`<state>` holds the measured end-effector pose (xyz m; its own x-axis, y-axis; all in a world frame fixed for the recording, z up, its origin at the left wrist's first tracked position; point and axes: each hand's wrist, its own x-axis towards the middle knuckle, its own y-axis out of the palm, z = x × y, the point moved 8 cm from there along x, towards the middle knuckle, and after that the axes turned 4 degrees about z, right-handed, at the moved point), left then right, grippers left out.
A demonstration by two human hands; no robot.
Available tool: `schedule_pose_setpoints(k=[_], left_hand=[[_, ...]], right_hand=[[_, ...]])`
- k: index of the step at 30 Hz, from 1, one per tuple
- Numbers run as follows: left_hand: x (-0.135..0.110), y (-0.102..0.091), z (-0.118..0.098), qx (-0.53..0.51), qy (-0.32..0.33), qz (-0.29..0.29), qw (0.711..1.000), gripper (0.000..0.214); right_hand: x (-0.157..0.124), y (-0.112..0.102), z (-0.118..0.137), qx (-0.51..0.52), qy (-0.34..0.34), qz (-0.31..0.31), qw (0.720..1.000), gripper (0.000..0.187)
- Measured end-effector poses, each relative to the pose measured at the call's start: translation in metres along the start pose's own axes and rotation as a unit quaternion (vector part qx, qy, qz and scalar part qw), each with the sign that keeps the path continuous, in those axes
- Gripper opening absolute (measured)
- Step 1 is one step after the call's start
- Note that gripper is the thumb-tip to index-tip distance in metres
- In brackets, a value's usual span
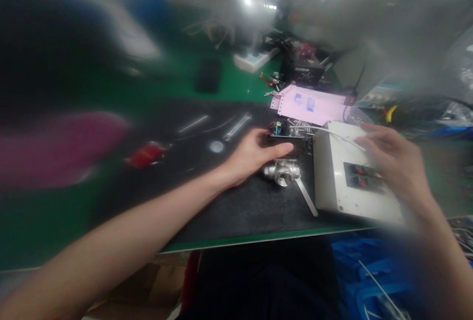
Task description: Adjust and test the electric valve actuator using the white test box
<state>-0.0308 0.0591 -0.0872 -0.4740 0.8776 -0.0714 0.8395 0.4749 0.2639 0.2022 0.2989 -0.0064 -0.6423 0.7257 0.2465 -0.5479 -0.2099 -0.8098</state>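
Observation:
My left hand [254,153] is closed around a small black housing [290,143] with a bare circuit board [276,128] and wires at its far side. Just below the housing, a metal ball valve [283,172] with a flat lever handle [306,196] lies on the black mat. A white cable [328,131] runs from the housing to the right. Its far end is pinched in the fingers of my right hand [397,157], which is somewhat blurred. That hand is above a white box [328,182] with a panel of red and black terminals [364,176].
Pink printed sheets [310,104] lie behind the housing, beside several loose screws. A white power strip [254,59] stands farther back. Left on the black mat [236,216] are a red object [146,155] and a round pale piece [216,147]. Blue bins [364,273] sit below the table edge.

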Motion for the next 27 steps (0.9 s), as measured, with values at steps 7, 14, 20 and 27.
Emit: schedule_pose_setpoints(k=[7,14,20,27], left_hand=[[-0.0025,-0.001,-0.002,-0.003,-0.004,-0.009,1.0,0.075],[-0.0047,0.0012,-0.0061,-0.002,-0.003,-0.002,1.0,0.075],[-0.0045,0.0004,-0.0057,-0.004,-0.001,-0.005,1.0,0.075],[-0.0039,0.001,-0.0061,0.004,0.008,0.001,1.0,0.075]], right_hand=[[-0.0011,-0.0004,0.0019,0.006,-0.001,0.001,1.0,0.034],[-0.0005,0.0005,0.0053,0.002,0.0,0.004,1.0,0.033],[-0.0002,0.0002,0.0001,-0.004,0.001,0.003,1.0,0.033],[0.0002,-0.0007,0.0029,-0.003,0.0,0.002,1.0,0.034]])
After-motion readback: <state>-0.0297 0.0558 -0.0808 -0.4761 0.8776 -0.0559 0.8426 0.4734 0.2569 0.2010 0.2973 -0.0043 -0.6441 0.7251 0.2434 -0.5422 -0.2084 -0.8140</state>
